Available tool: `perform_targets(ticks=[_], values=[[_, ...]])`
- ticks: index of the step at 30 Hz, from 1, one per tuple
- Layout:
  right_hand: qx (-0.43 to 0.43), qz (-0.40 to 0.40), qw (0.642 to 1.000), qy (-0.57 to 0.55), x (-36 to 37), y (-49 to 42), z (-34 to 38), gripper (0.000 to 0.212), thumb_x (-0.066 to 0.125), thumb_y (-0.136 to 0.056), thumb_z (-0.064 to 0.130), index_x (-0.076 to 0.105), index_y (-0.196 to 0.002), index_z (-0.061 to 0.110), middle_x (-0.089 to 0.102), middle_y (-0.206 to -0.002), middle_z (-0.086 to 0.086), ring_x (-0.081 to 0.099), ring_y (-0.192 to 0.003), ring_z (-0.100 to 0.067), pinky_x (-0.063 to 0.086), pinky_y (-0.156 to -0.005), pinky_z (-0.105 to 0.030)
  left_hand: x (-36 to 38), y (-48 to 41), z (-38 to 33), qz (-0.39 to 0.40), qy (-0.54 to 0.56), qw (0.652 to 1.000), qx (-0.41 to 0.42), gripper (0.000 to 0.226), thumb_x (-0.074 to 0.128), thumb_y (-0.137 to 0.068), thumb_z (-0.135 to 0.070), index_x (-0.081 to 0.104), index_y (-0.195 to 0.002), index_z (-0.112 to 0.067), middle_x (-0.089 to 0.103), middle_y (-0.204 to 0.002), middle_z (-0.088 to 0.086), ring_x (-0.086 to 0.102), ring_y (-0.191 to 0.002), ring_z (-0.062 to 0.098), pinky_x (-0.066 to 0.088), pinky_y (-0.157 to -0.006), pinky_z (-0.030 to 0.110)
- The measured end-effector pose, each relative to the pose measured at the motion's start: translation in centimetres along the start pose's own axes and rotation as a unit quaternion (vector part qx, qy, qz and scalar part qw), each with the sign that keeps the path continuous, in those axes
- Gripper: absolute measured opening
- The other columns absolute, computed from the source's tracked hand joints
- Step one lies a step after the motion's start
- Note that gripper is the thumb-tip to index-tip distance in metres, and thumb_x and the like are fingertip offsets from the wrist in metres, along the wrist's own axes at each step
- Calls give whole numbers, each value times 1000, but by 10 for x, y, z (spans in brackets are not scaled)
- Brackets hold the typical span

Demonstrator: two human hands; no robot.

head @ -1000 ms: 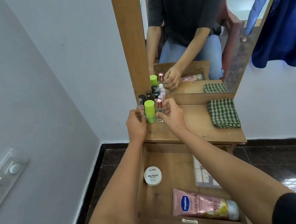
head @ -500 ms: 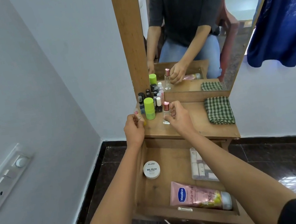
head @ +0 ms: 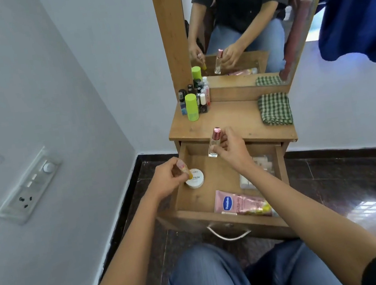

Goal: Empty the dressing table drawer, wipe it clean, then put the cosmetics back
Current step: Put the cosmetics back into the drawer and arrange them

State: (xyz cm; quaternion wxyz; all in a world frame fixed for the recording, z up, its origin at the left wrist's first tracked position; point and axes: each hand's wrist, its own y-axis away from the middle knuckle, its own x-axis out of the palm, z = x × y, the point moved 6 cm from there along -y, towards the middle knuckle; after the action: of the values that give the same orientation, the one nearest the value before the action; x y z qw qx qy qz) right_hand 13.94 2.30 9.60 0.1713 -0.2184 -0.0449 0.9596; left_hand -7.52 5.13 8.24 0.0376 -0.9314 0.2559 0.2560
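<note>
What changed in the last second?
Both hands came back from the bottle cluster on the tabletop to over the open drawer. The right hand now holds a pink-capped clear bottle, the left hand a small yellow item. The white jar, pink tube and checked cloth stayed put.

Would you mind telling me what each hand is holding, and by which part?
The right hand pinches a clear glass bottle by its body, below the pink cap; the left hand grips a small yellow-ended tube round its middle.
</note>
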Motion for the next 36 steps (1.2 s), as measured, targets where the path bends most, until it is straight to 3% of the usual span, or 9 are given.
perform_targets(ticks=[4,7,11,14,22,26,30,33,36], values=[[32,14,999,5,9,28,-14,29,72,-80,10,51,-100,12,58,-88,4,53,-74,-3,39,-64,-6,9,14,-6,70,-192,979,-12,21,74,-75,-25,60,-89,-20,63,-88,-13,60,-86,8,50,-81,35],[62,20,998,-10,14,39,-27,30,73,-80,11,50,-98,14,58,-88,3,56,-79,-11,43,-70,-18,18,16,-13,95,-333,938,30,22,70,-79,-32,59,-98,-28,64,-94,-14,61,-91,15,38,-92,34],[72,49,996,-7,19,50,-36,29,72,-80,8,50,-98,13,61,-94,-4,57,-85,-16,45,-70,-18,34,17,-9,156,-442,882,45,12,64,-82,-30,54,-89,-31,66,-102,-5,55,-98,21,27,-98,35],[78,75,994,9,24,54,-42,28,71,-80,6,50,-98,15,60,-94,-2,56,-82,-13,43,-68,-15,42,18,-1,200,-491,847,45,7,64,-82,-26,59,-87,-27,62,-91,-3,47,-101,23,25,-98,35],[102,112,988,26,42,57,-56,31,73,-76,3,53,-100,7,60,-91,-2,54,-72,-7,46,-66,-21,46,16,15,272,-484,830,50,20,57,-91,-18,67,-105,-27,69,-97,-10,54,-104,12,16,-107,35],[97,152,984,8,55,57,-53,32,74,-77,5,54,-102,11,61,-99,-3,59,-84,-15,50,-77,-28,43,16,16,302,-485,820,36,27,57,-91,-15,66,-113,-26,68,-103,-10,54,-109,10,10,-114,36],[83,218,972,21,72,56,-45,39,75,-75,3,57,-108,12,63,-107,-3,63,-92,-16,50,-76,-20,43,16,19,325,-479,815,29,27,56,-91,-13,67,-113,-24,66,-105,-8,53,-110,12,8,-118,36],[83,251,964,23,82,55,-45,37,74,-74,-3,55,-102,12,63,-104,-5,66,-88,-18,55,-79,-30,44,16,18,329,-477,815,30,25,56,-91,-14,67,-112,-21,66,-108,-4,53,-109,16,14,-116,34],[93,258,962,16,88,54,-47,38,73,-73,-7,55,-102,12,61,-100,-3,64,-81,-13,56,-82,-34,38,16,17,310,-399,863,-2,22,60,-89,-11,67,-109,-17,68,-105,-3,57,-103,14,37,-104,30]])
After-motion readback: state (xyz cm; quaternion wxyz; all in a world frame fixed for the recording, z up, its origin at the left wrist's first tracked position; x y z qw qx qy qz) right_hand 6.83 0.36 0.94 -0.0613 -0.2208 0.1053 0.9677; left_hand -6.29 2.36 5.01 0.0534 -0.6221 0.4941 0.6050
